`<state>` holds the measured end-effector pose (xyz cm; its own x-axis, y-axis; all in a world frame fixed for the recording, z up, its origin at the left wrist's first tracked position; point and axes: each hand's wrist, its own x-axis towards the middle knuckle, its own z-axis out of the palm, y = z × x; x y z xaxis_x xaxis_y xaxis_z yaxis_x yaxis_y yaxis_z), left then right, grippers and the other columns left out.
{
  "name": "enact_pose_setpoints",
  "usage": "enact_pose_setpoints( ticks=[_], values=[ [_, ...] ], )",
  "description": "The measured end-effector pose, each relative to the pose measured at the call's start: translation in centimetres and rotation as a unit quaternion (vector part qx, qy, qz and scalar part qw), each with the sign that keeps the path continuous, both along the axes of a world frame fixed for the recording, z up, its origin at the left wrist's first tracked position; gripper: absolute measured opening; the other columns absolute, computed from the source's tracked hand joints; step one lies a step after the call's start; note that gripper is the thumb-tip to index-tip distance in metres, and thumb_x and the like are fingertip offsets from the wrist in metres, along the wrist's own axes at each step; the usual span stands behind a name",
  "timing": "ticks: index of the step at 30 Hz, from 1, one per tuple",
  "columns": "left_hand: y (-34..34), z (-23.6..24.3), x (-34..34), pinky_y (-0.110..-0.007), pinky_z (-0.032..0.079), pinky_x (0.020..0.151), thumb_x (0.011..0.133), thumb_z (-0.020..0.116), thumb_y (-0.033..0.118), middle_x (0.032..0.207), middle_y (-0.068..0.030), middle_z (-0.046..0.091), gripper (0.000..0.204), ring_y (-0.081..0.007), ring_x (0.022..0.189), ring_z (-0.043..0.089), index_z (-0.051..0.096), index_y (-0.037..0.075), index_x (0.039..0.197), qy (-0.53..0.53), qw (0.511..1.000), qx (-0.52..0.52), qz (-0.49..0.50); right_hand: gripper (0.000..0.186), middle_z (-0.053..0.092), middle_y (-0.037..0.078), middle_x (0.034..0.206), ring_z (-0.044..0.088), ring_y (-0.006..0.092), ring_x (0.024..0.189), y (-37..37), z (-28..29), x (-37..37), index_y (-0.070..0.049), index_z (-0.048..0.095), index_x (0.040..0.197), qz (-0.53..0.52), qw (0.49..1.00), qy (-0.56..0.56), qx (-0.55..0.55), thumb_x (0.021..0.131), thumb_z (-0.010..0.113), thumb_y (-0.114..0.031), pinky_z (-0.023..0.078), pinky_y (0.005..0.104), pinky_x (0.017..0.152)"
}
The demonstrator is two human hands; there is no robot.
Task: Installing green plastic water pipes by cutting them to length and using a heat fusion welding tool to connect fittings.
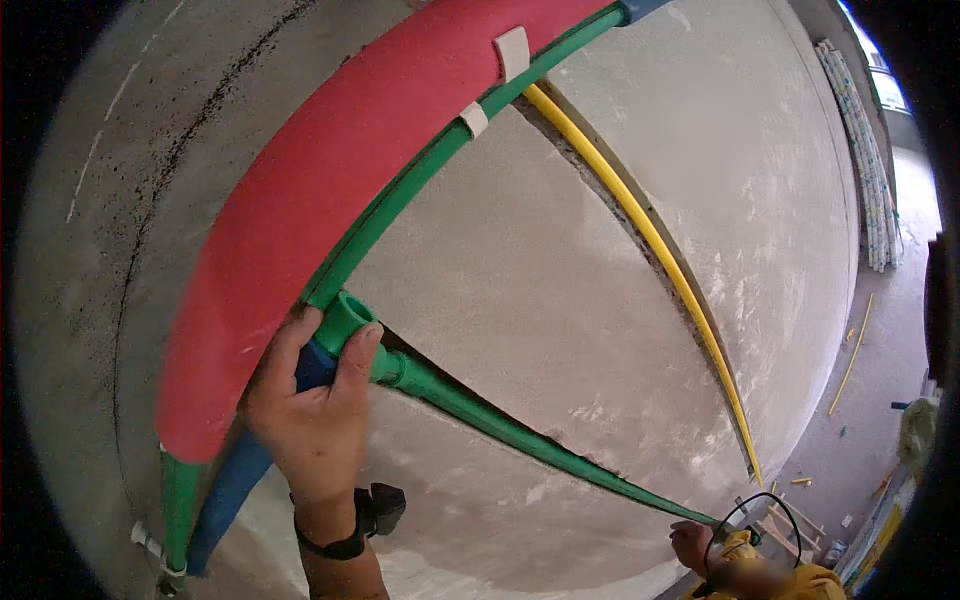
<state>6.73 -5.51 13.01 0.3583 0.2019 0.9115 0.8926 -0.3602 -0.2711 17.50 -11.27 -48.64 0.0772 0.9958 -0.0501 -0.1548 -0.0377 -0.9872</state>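
My left hand, with a dark band and a black module at the wrist, grips a green pipe fitting. The thumb lies over its right side and the fingers curl round the left. Its round socket faces open toward the upper right. From the fitting a green pipe runs along a groove in the wall to the lower right. Behind the hand passes a blue pipe. Close by, a thick red pipe arcs beside another green pipe, with pale clips on them. My right hand does not show.
A yellow conduit lies in a second wall groove. At the lower right is another person in yellow, whose hand is near the green pipe's far end. Long wrapped pipes lean against the wall. Yellow scraps lie on the floor.
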Motion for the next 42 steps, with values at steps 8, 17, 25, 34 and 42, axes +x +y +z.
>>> enact_pose_setpoints(
  ticks=[8, 17, 25, 34, 42],
  values=[
    [0.7, -0.3, 0.8, -0.033, 0.051, 0.076, 0.07, 0.082, 0.01, 0.091, -0.0157, 0.067, 0.033, -0.0225, 0.081, 0.063, 0.065, -0.007, 0.093, 0.028, 0.999, -0.021, -0.02, 0.015, 0.068, 0.01, 0.09, 0.067, 0.0228, 0.082, 13.3, 28.4, 12.3, -0.004, 0.067, 0.096, -0.118, 0.896, -0.176, 0.39, 0.082, 0.067, -0.006, 0.056, 0.0342, 0.072],
    [0.4, 0.6, 0.2, -0.032, 0.052, 0.074, 0.071, 0.082, 0.006, 0.091, -0.0143, 0.066, 0.032, -0.0179, 0.081, 0.061, 0.064, -0.008, 0.093, 0.051, 0.997, 0.005, -0.059, 0.046, 0.056, 0.012, 0.122, 0.049, 0.0294, 0.117, 17.4, 58.8, 16.4, -0.008, 0.058, 0.119, -0.338, 0.495, -0.402, 0.692, 0.076, 0.073, -0.017, 0.035, 0.0431, 0.104],
    [0.0, 0.4, 0.6, -0.032, 0.05, 0.079, 0.073, 0.08, 0.007, 0.095, -0.0129, 0.067, 0.03, -0.0188, 0.084, 0.061, 0.065, -0.006, 0.095, 0.052, 0.998, -0.02, -0.002, 0.04, 0.053, 0.011, 0.128, 0.047, 0.0289, 0.123, 16.8, 60.5, 16.7, -0.01, 0.054, 0.124, -0.21, 0.572, -0.396, 0.686, 0.085, 0.064, -0.013, 0.036, 0.0434, 0.107],
    [0.1, -0.4, 1.0, -0.033, 0.049, 0.08, 0.076, 0.077, 0.004, 0.099, -0.0147, 0.066, 0.029, -0.0207, 0.089, 0.061, 0.063, -0.007, 0.098, -0.063, 0.993, -0.093, -0.042, 0.04, 0.053, 0.006, 0.122, 0.049, 0.0255, 0.118, 20.1, 57.2, 14.1, -0.014, 0.058, 0.112, -0.416, 0.508, -0.378, 0.653, 0.076, 0.072, -0.025, 0.039, 0.0437, 0.1],
    [0.2, -0.7, 0.2, -0.036, 0.049, 0.082, 0.077, 0.076, 0.006, 0.1, -0.0181, 0.066, 0.031, -0.0244, 0.089, 0.061, 0.063, -0.007, 0.101, -0.018, 0.999, -0.04, 0.014, 0.031, 0.061, 0.006, 0.102, 0.059, 0.0251, 0.099, 19.3, 55.6, 11.7, -0.013, 0.059, 0.104, -0.361, 0.61, -0.194, 0.678, 0.075, 0.072, -0.017, 0.045, 0.041, 0.085]
  ],
)
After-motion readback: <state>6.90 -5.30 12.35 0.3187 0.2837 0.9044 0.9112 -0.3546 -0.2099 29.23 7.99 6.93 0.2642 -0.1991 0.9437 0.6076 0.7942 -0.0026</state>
